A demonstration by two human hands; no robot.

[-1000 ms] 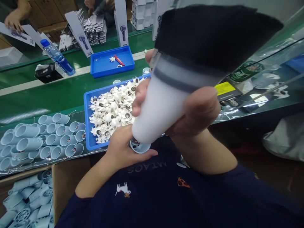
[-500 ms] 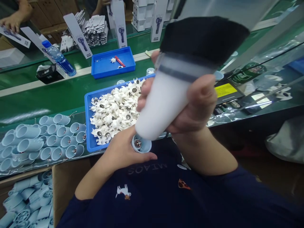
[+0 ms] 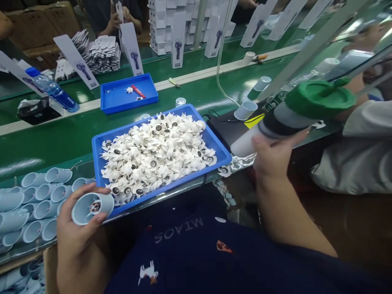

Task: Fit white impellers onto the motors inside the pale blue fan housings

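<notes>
My left hand (image 3: 72,234) is wrapped around a light blue tube housing (image 3: 106,203), near the front left corner of a blue tray. The housing's open end faces me, and a small motor with copper windings (image 3: 95,206) shows inside. My right hand (image 3: 272,157) grips a large tumbler (image 3: 243,143) with a frosted white body, a black band and a green lid (image 3: 318,100). The tumbler is tilted, its base low beside the tray's right corner. White fan blades (image 3: 156,151) with dark hubs fill the blue tray (image 3: 225,157).
Rows of light blue housings (image 3: 33,208) stand at left, with more in a carton (image 3: 49,265) below. Further back are a smaller blue tray (image 3: 113,98) with a red marker (image 3: 138,92), a water bottle (image 3: 52,90), and printed boxes (image 3: 177,45). Other people sit around the line.
The tumbler has come down from close in front of the camera to the right side of the bench. My left hand has carried the housing leftward, beside the tray corner. The view has turned right.
</notes>
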